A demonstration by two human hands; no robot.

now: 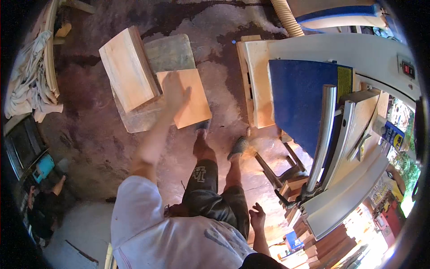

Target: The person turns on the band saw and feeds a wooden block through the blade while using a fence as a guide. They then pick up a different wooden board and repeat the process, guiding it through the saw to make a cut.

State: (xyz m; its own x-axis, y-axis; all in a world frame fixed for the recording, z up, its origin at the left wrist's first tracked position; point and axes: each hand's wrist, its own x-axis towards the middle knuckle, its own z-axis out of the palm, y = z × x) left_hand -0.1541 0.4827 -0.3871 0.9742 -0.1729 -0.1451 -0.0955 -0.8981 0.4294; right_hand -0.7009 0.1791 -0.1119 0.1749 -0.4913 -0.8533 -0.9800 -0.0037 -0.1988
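Observation:
My left hand [175,92] lies over the face of a flat wooden board [195,99], its thumb spread to the side and its fingers pointing toward the far edge. The hand is slightly blurred. Left of that board is a stack of similar wooden boards [127,69], resting on a worn flat base panel [172,51] on the floor. The board's near corner covers part of my foot. Down beside my hip, my right hand [257,217] has its fingers loosely bent and apart, with nothing in it.
A woodworking machine with a blue panel [302,89] and metal rails stands at my right, with a ribbed hose [287,18] behind it. Wood pieces [331,246] lie at lower right. A cloth [33,80] hangs at left; another person's arm [58,184] shows at lower left.

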